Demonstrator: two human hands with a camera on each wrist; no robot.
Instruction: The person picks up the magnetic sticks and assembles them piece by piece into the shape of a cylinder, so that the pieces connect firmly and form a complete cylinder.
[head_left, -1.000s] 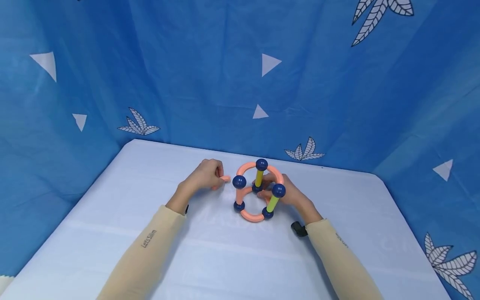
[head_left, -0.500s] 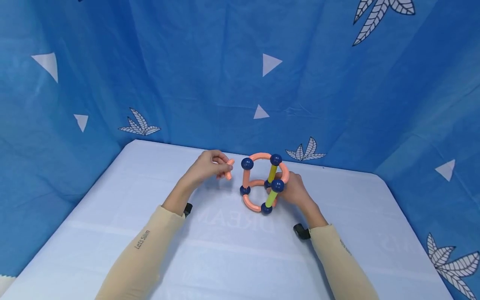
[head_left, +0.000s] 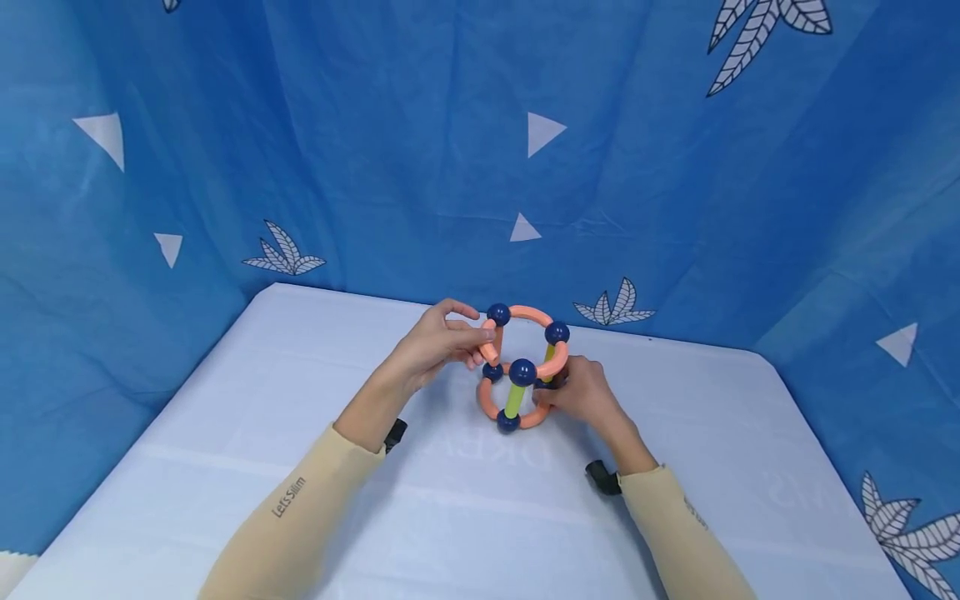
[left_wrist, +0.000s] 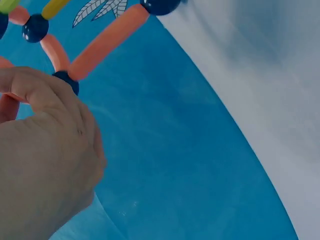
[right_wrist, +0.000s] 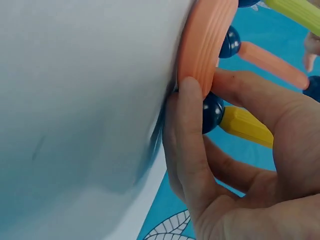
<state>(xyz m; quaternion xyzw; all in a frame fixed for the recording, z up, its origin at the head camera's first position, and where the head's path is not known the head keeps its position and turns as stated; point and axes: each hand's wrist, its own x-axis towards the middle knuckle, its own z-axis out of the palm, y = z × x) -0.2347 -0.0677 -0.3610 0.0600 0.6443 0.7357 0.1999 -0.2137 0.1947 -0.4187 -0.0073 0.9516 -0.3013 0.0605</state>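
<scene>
A ball-and-stick toy frame point(head_left: 514, 402) stands on the white table: two rings of curved orange sticks and dark blue balls point(head_left: 522, 372), joined by upright orange, yellow and lime sticks. My left hand point(head_left: 433, 343) pinches a loose curved orange stick point(head_left: 488, 348) between thumb and fingers at the upper ring's left side, by the far-left ball point(head_left: 498, 314). My right hand point(head_left: 587, 392) grips the lower ring at its right. In the right wrist view its thumb and fingers pinch a curved orange stick point(right_wrist: 205, 47) beside a blue ball point(right_wrist: 213, 112) with the yellow stick point(right_wrist: 245, 127).
The white-covered table point(head_left: 465, 525) stretches around the frame and toward the front. Behind it hangs a blue cloth point(head_left: 420, 150) with white triangles and leaves. A dark wrist device point(head_left: 602, 477) sits under the right sleeve.
My left hand has lifted the loose curved stick from near the table and brought it right, to the upper ring. The frame has turned in my right hand.
</scene>
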